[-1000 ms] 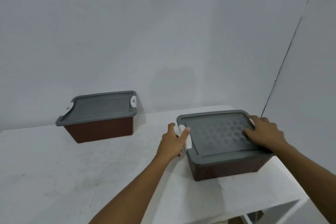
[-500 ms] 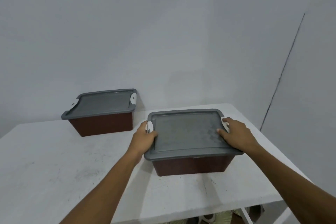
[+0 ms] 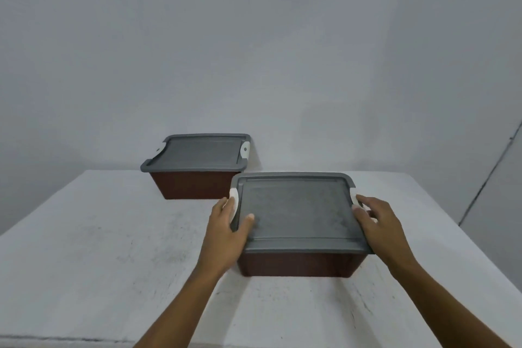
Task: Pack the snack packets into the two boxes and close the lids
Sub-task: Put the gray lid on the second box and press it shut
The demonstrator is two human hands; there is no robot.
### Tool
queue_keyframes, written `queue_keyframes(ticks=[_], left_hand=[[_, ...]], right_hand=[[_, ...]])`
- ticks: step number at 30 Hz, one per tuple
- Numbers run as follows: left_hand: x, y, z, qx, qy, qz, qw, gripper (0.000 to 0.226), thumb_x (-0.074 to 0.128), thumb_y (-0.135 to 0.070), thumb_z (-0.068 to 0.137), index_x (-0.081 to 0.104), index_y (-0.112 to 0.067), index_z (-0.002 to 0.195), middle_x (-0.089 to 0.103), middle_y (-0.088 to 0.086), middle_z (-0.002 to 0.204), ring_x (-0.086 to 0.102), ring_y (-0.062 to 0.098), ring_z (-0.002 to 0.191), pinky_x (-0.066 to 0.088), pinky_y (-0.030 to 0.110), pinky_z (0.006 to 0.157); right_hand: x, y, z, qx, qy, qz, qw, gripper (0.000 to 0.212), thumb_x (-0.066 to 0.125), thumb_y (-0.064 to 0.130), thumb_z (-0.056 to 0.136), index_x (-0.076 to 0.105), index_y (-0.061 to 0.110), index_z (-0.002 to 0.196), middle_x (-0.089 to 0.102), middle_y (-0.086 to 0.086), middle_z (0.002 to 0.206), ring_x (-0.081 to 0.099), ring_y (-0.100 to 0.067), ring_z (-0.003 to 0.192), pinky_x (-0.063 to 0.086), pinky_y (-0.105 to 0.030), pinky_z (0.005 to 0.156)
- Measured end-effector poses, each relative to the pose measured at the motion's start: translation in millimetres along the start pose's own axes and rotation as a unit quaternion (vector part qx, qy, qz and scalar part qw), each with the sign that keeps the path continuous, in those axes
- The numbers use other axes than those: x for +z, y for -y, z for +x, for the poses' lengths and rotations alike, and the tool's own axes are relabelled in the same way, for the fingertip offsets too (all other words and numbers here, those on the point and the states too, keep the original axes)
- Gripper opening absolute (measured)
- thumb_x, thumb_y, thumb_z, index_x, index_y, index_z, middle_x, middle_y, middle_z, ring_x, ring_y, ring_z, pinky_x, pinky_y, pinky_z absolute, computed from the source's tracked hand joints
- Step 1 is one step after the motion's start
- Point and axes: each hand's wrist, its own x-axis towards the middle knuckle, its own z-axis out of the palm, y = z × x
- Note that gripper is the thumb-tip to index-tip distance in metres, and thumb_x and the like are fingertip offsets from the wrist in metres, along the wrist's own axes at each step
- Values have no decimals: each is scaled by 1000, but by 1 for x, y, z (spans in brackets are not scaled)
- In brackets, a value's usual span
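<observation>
Near box (image 3: pixel 299 263) (lid on) sits between both hands — left hand (image 3: pixel 226 232) and right hand (image 3: pixel 381 229) fingers grasping its white side latches.

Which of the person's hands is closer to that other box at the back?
Left. The left hand grips the near box's left side, just in front of the back box; the right hand is on the opposite side.

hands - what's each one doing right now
Left hand: gripping the near box at its left white latch.
Right hand: fingers on the right white latch.
</observation>
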Motion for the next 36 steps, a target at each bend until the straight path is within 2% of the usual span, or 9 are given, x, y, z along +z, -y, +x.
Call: queue_keyframes(ticks=[2,5,8,11,16,21,23,29,36], left_hand=[[4,6,-9,37,-35,12,999,71,50,-55,88,37,-20,149,31,-5,156,31,16,142,30,33,114],[11,10,-4,83,-81,10,993,65,51,-56,87,50,-19,140,46,-3,148,43,15,136,38,37,111],[17,14,14,107,-89,16,990,59,51,-56,87,58,-20,133,56,-4,138,51,10,125,43,34,106],[21,17,29,136,-93,51,985,55,50,-52,88,60,-17,129,59,-3,134,53,12,122,42,31,104],[30,13,57,216,-119,171,954,49,41,-47,88,66,-16,117,60,1,132,52,16,124,29,54,113],[27,6,102,206,-112,318,919,49,32,-44,90,67,-17,113,63,-1,123,52,20,125,8,65,115],[28,4,120,208,-102,354,906,50,30,-43,92,67,-17,114,63,-1,123,50,20,127,4,65,114],[35,-10,156,204,-60,427,879,56,23,-43,92,66,-10,104,69,5,108,59,19,113,9,63,116],[43,-20,192,150,-6,452,879,41,25,-31,99,58,-15,116,62,0,119,52,20,122,9,71,111]], right_hand=[[4,-6,-11,-34,-24,13,999,41,46,33,99,56,15,134,47,-5,144,46,-24,130,35,-38,108],[9,-15,-19,-49,-52,36,997,45,43,35,96,59,13,131,54,-4,138,50,-21,125,39,-38,106],[13,-18,-15,-55,-94,61,992,31,49,23,100,63,14,125,58,-3,131,51,-14,117,43,-40,104],[19,-17,-6,-58,-124,77,988,40,43,33,92,67,13,118,60,2,123,53,-13,112,45,-33,97],[20,-19,22,-70,-147,67,984,39,41,30,88,67,14,111,59,4,116,54,-12,105,47,-27,89],[34,-14,59,-50,-125,3,991,24,50,17,95,61,11,116,59,-3,120,55,-16,104,43,-27,87],[39,-13,77,-42,-119,-22,992,29,49,18,97,59,12,123,58,-4,127,56,-20,113,44,-31,93],[43,-8,125,-9,-79,-118,990,41,37,36,100,55,20,134,54,-2,140,51,-25,126,38,-47,107],[57,-7,163,3,-69,-132,989,50,26,45,98,56,21,131,56,-8,134,55,-28,118,45,-51,100]])
